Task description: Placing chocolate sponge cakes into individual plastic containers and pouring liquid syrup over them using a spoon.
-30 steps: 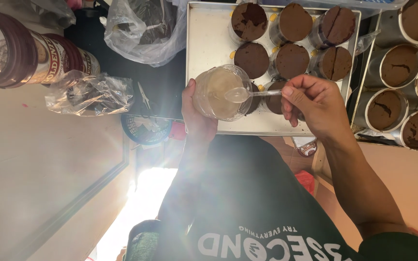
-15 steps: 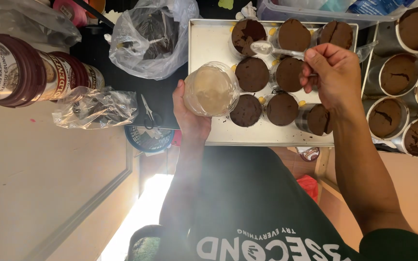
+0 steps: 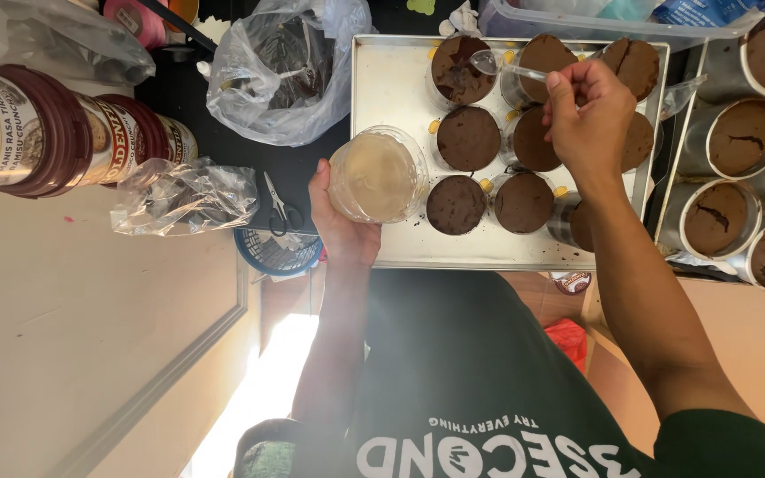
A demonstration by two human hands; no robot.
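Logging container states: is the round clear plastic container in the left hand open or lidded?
Open. The round clear plastic container in the left hand has no lid; its pale beige contents show directly through the mouth.

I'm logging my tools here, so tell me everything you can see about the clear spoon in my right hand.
The spoon is clear, glassy-looking plastic with a small rounded bowl and a slim straight handle. The right hand pinches the handle's end between its fingers, holding the spoon roughly level. Its bowl hangs over the top-left brown cake on the metal tray, close to the cake's surface; whether it touches, or carries anything, cannot be told. The left hand holds a clear cup of pale cream apart from it.
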